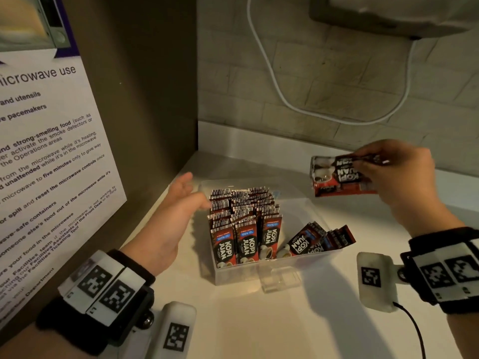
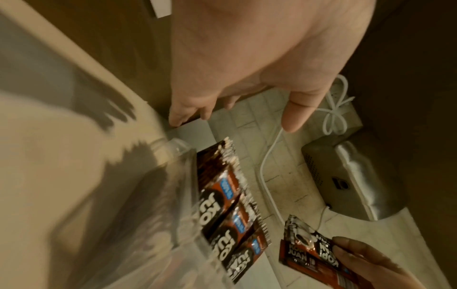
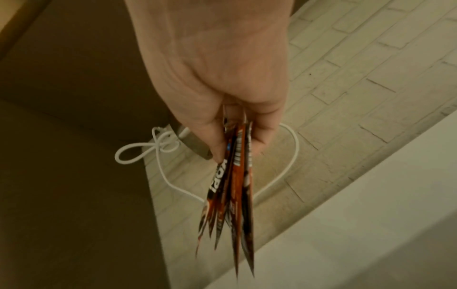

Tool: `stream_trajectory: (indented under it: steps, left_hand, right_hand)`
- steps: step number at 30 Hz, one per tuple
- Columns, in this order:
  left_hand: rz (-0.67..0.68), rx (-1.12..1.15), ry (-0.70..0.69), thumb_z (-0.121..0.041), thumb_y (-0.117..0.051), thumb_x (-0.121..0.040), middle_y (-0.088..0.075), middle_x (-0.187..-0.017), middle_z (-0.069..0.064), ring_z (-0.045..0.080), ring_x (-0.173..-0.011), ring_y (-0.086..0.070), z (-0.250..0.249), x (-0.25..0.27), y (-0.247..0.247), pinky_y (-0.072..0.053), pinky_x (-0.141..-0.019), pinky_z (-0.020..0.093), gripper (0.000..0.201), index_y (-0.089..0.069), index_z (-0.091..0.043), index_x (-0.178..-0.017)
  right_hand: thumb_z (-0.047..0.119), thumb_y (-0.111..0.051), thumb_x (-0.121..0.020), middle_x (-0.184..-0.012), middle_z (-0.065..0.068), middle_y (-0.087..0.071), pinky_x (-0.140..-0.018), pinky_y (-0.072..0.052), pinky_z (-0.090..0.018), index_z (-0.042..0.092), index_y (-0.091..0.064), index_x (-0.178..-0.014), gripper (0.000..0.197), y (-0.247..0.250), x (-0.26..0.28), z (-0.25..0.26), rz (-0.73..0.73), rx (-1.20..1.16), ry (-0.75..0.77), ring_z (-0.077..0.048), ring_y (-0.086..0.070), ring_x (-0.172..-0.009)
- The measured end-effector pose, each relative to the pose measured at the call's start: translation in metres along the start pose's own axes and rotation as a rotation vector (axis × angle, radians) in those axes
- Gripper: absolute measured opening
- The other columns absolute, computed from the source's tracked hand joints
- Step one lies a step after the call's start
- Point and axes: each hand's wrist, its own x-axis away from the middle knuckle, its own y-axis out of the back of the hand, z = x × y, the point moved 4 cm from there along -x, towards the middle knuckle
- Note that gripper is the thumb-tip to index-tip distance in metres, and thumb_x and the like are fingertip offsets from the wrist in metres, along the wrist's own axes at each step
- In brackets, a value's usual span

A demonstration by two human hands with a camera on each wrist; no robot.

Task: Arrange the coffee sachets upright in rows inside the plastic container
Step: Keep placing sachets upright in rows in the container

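Observation:
A clear plastic container (image 1: 261,272) stands on the white counter. Several red-and-black coffee sachets (image 1: 243,218) stand upright in rows in its left part (image 2: 227,205). A few more sachets (image 1: 317,242) lean slanted in its right part. My left hand (image 1: 185,200) is open at the container's left side, thumb close to the upright rows; whether it touches them I cannot tell. In the left wrist view the left hand (image 2: 237,117) has spread, relaxed fingers. My right hand (image 1: 388,169) pinches a bunch of sachets (image 1: 339,176) in the air behind the container's right end, seen edge-on (image 3: 235,185).
A brown side panel with a microwave notice (image 1: 51,151) bounds the left. A white cable (image 1: 272,81) loops down the tiled back wall under a grey appliance (image 1: 388,14). A clear clip (image 1: 281,281) juts from the container's front. The counter (image 1: 259,325) stretches toward me.

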Motion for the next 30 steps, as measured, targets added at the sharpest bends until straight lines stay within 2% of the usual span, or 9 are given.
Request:
stream_trajectory:
  steps: [3,5,9,11,15,18,21,26,30]
  left_hand:
    - [-0.035,0.019,-0.172,-0.005,-0.059,-0.084,-0.059,-0.111,-0.008,0.007,-0.102,-0.053,-0.022,0.004,-0.006,-0.041,-0.086,0.029,0.034,-0.058,-0.025,-0.111]
    - [0.125,-0.007,-0.193,-0.014,-0.069,-0.077,-0.067,-0.099,-0.006,0.013,-0.096,-0.059,-0.032,0.007,-0.02,-0.044,-0.082,0.029,0.026,-0.064,-0.024,-0.101]
    - [0.613,-0.289,-0.045,-0.045,-0.075,-0.06,-0.072,-0.104,-0.007,0.014,-0.1,-0.067,-0.027,0.017,-0.059,-0.049,-0.086,0.029,0.052,-0.065,-0.032,-0.11]
    - [0.664,-0.256,-0.029,-0.051,-0.077,-0.06,-0.072,-0.101,-0.009,0.012,-0.1,-0.067,-0.025,0.019,-0.071,-0.05,-0.09,0.028,0.058,-0.06,-0.031,-0.112]
    - [0.45,0.324,-0.048,-0.037,-0.079,-0.064,-0.074,-0.099,-0.001,0.017,-0.102,-0.066,-0.031,0.009,-0.074,-0.05,-0.096,0.033,0.043,-0.067,-0.02,-0.102]
    - [0.356,0.589,-0.152,-0.024,-0.07,-0.068,-0.073,-0.094,0.0,0.013,-0.089,-0.069,-0.041,0.007,-0.072,-0.056,-0.082,0.033,0.03,-0.073,-0.023,-0.098]
    - [0.227,0.681,-0.169,-0.022,-0.074,-0.065,-0.068,-0.086,0.005,0.013,-0.073,-0.069,-0.045,0.004,-0.068,-0.058,-0.065,0.03,0.047,-0.063,-0.006,-0.108]
    - [0.023,0.754,-0.26,-0.002,-0.064,-0.086,-0.058,-0.082,0.008,0.016,-0.064,-0.062,-0.047,-0.002,-0.061,-0.055,-0.06,0.031,0.046,-0.045,-0.017,-0.124]
    - [-0.013,0.654,-0.358,-0.003,-0.062,-0.088,-0.057,-0.084,0.007,0.015,-0.06,-0.061,-0.051,-0.001,-0.059,-0.054,-0.056,0.03,0.037,-0.05,-0.032,-0.109]
  right_hand:
    - [0.001,-0.072,-0.079,-0.091,-0.006,-0.071,-0.063,-0.058,-0.031,0.028,-0.065,-0.073,0.029,0.008,0.008,0.028,-0.034,-0.312,0.036,-0.022,-0.07,-0.082]
    - [-0.002,-0.07,-0.079,-0.088,-0.002,-0.071,-0.063,-0.06,-0.033,0.023,-0.066,-0.075,0.026,0.002,0.018,0.049,0.004,-0.48,0.057,-0.023,-0.072,-0.082]
    - [-0.007,-0.068,-0.078,-0.082,-0.001,-0.072,-0.06,-0.06,-0.038,0.015,-0.067,-0.079,0.023,-0.025,0.038,0.077,0.106,-0.599,0.085,-0.027,-0.072,-0.079]
    - [-0.009,-0.067,-0.079,-0.078,0.001,-0.071,-0.055,-0.057,-0.028,0.013,-0.066,-0.08,0.022,-0.042,0.048,0.082,0.165,-0.718,0.035,-0.016,-0.07,-0.071]
    - [-0.009,-0.064,-0.08,-0.069,-0.001,-0.065,-0.046,-0.048,-0.023,0.009,-0.063,-0.082,0.018,-0.073,0.065,0.078,0.3,-0.857,-0.12,-0.012,-0.059,-0.059]
    - [-0.005,-0.061,-0.084,-0.064,0.002,-0.061,-0.048,-0.048,-0.022,0.009,-0.059,-0.086,0.014,-0.09,0.076,0.074,0.436,-0.899,-0.264,-0.007,-0.057,-0.054]
    - [0.0,-0.058,-0.089,-0.066,-0.001,-0.059,-0.054,-0.052,-0.026,0.009,-0.055,-0.086,0.01,-0.1,0.085,0.074,0.558,-0.892,-0.328,-0.008,-0.059,-0.055]
    - [0.005,-0.064,-0.086,-0.084,-0.007,-0.058,-0.057,-0.055,-0.031,0.012,-0.047,-0.086,0.018,-0.099,0.091,0.076,0.59,-0.781,-0.203,-0.018,-0.061,-0.065]
    - [0.024,-0.085,-0.058,-0.091,-0.006,-0.066,-0.066,-0.057,-0.046,0.019,-0.043,-0.083,0.049,-0.095,0.097,0.081,0.613,-0.412,0.084,-0.03,-0.066,-0.076]
